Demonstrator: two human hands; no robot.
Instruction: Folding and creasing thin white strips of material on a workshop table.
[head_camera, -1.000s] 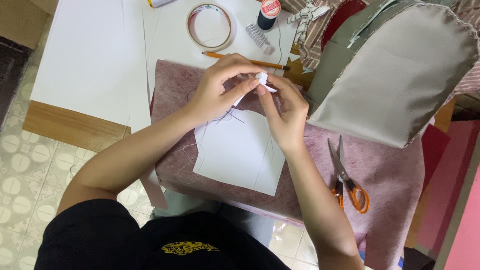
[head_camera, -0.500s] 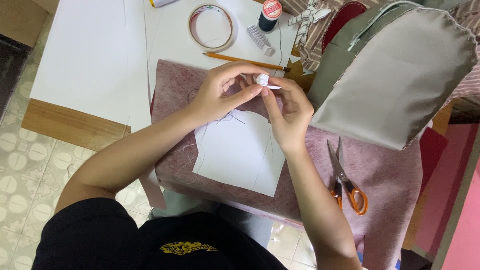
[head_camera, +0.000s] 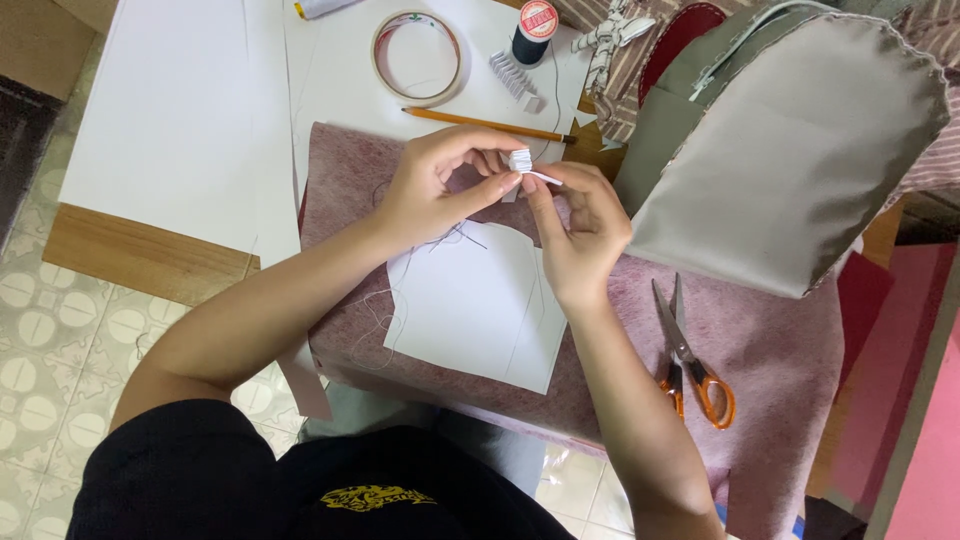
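Scissors (head_camera: 690, 365), pencil (head_camera: 488, 124), tape roll (head_camera: 417, 56)

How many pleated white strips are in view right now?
2: one small folded strip pinched between the left hand and right hand, another lying beside the black thread spool. More may be hidden.

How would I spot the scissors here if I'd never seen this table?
Find the mauve felt spread over the table's near side, under the big grey fabric bag piece. The scissors lie on the felt beside the right hand. They are the only thing with orange handles and steel blades.
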